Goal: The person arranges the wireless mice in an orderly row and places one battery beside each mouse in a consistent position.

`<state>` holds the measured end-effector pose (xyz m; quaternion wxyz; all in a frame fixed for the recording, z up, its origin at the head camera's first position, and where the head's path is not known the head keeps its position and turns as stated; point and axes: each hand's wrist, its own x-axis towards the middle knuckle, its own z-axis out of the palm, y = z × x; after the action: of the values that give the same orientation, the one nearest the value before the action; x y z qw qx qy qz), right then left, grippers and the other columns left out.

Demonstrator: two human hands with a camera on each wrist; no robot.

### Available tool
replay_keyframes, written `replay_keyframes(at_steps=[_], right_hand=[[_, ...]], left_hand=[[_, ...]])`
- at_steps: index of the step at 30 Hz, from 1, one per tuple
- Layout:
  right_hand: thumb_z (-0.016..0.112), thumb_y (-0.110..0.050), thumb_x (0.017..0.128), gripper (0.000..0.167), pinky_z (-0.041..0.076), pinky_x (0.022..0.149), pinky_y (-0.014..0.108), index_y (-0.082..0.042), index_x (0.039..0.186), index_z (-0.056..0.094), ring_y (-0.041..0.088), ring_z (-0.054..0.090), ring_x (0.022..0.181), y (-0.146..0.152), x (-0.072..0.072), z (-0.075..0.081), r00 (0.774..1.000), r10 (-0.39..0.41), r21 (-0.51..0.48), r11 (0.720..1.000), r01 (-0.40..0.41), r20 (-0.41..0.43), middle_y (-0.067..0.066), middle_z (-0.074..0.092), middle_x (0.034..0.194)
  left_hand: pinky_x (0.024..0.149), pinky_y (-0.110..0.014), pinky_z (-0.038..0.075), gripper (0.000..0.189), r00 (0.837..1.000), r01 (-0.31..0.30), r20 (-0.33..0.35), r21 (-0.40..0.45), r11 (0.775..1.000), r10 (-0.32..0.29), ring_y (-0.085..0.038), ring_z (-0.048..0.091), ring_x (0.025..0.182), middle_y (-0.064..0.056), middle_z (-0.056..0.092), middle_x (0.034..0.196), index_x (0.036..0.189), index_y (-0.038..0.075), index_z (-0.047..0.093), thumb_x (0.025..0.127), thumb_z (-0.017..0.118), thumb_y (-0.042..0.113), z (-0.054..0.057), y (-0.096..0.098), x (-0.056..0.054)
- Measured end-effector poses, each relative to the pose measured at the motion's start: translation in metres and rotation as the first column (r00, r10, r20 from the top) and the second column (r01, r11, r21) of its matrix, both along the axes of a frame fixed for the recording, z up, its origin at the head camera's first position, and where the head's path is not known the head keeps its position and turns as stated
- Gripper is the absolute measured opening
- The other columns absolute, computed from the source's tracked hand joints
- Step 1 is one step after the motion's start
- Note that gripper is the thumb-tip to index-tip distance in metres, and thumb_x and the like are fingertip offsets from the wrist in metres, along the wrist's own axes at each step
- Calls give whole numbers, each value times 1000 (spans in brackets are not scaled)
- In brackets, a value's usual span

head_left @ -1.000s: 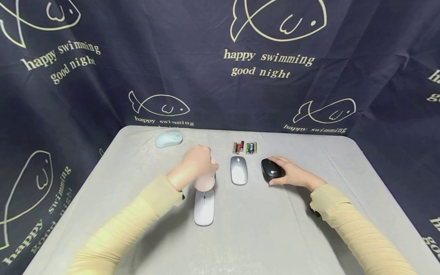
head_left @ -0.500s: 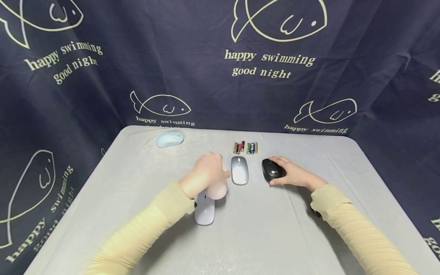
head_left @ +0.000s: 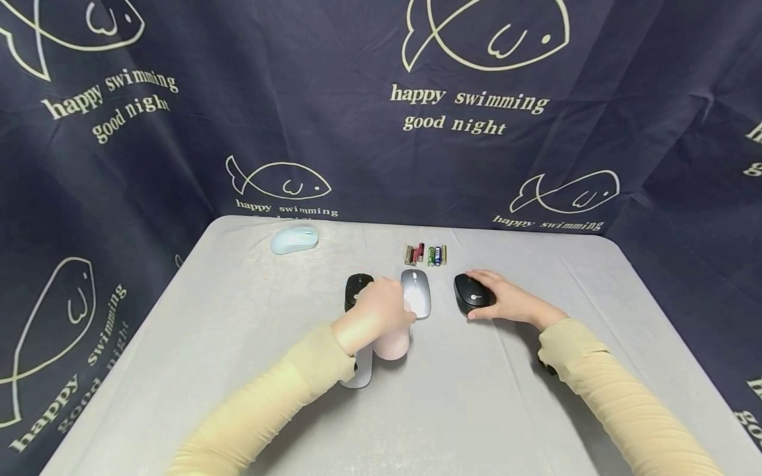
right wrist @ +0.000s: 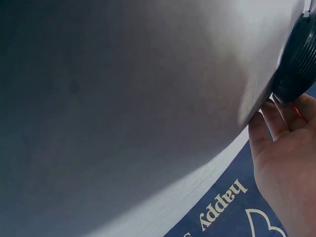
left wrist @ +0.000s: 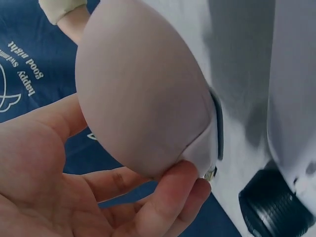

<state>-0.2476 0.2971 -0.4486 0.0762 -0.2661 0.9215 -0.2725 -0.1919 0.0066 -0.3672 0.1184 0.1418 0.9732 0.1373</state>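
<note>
My left hand grips a pale pink computer mouse by its far end, tilted above the table. Its smooth rounded shell fills much of the left wrist view, with thumb and fingers on it. Under that forearm, a white mouse is partly hidden, and a black mouse lies just beyond the hand. My right hand holds another black mouse on the table, thumb on the near side and fingers on the far side. A silver-grey mouse lies between the hands.
Several small batteries lie in two groups behind the silver-grey mouse. A light blue mouse sits at the back left of the grey table. A dark blue printed curtain hangs behind and at the sides.
My left hand has moved right and nearer with the pink mouse, away from above the white mouse, baring the black mouse behind it. The right hand stays put on its black mouse.
</note>
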Motion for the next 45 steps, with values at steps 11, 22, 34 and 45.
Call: replay_keyframes(at_steps=[11, 22, 34, 45], right_hand=[[81, -39, 70, 92, 27, 106, 60, 2, 140, 38, 44, 32, 132, -1, 0, 1, 1000, 13, 4, 1000, -13, -19, 26, 35, 143], [80, -40, 71, 91, 27, 106, 59, 2, 140, 38, 44, 32, 132, 0, 0, 0, 1000, 14, 16, 1000, -14, -27, 26, 36, 143], [81, -38, 71, 91, 26, 107, 59, 3, 140, 38, 43, 31, 132, -1, 0, 1, 1000, 12, 9, 1000, -12, -20, 26, 36, 143], [80, -39, 71, 92, 26, 106, 60, 2, 141, 37, 44, 31, 133, -2, 1, 4, 1000, 1, 13, 1000, -1, 3, 26, 34, 144]], left_hand=[[56, -33, 52, 40, 1000, 9, -29, -23, 1000, -10, -24, 62, 76, -10, 64, 90, 92, 7, 67, 76, 72, 43, -15, 15, 5], [61, -34, 51, 39, 998, 58, -32, -45, 997, -60, -29, 62, 79, -13, 67, 89, 89, 5, 69, 75, 73, 42, -25, 22, 9], [58, -33, 52, 47, 995, 95, -36, -74, 993, -98, -27, 62, 78, -17, 66, 93, 98, 1, 69, 76, 74, 42, -29, 24, 15], [59, -35, 56, 53, 990, 111, -74, -123, 986, -121, -28, 62, 79, -19, 63, 94, 103, 0, 66, 75, 73, 45, -34, 25, 17]])
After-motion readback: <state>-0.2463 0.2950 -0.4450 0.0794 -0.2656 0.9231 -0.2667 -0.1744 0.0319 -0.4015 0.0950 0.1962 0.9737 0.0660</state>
